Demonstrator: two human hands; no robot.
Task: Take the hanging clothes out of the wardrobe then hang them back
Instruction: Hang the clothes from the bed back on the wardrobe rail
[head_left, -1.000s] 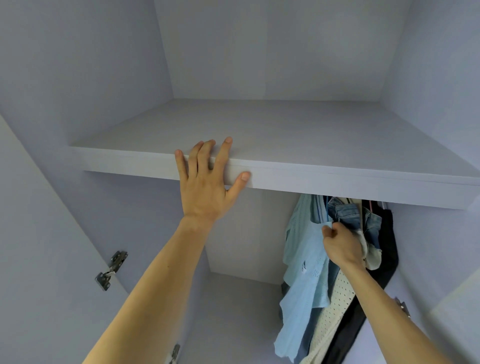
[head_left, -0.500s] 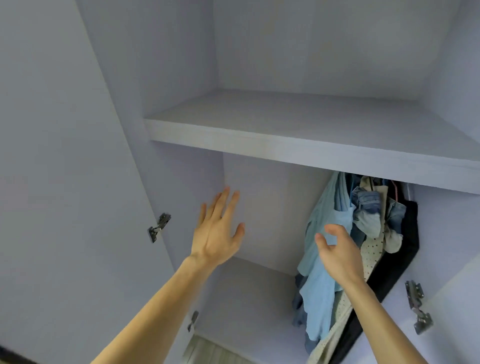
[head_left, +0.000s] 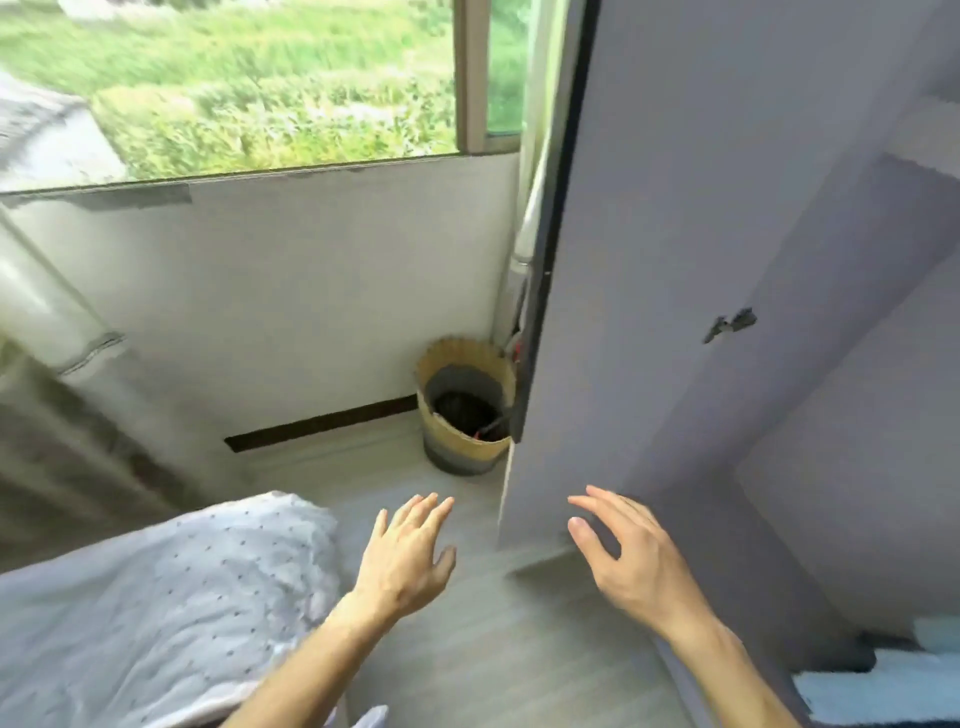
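Your clothes (head_left: 883, 686) show only as a blurred pale-blue and dark patch, cut off at the lower right corner; you cannot tell the garments apart. The wardrobe door (head_left: 675, 260) hides part of the woven basket (head_left: 452, 444), and its hinge (head_left: 730, 325) is smeared.

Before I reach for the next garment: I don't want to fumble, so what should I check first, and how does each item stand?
1. Left hand empty: ok, fingers spread, holding nothing.
2. Right hand empty: ok, fingers relaxed, holding nothing.
3. Lilac wardrobe door open: ok.
4. Woven straw basket out of the way: ok, it stands on the floor by the door's edge, apart from both hands.
5. Clothes in sight: cannot tell; only blurred light blue fabric shows at lower right.
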